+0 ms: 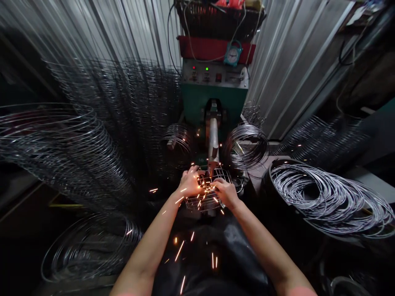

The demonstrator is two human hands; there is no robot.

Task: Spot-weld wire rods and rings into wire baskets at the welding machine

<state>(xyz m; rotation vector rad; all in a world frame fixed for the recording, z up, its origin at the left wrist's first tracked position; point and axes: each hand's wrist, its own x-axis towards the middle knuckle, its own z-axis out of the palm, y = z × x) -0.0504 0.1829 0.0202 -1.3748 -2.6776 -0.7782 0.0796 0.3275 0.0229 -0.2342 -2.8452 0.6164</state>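
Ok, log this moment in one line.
left hand, right hand: on curved silver wire grid; orange sparks: flying around hands; green metal machine: red light, green light lit

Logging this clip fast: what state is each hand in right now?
Left hand: closed on the side of the wire frame.
Right hand: closed, curled at the frame; what it pinches cannot be told.

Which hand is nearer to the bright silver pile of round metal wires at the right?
Right. The right hand is left of the pile; the left hand is farther left.

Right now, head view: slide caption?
Sparks fly around left hand and right hand at a wire mesh piece below a green machine's metal arm.
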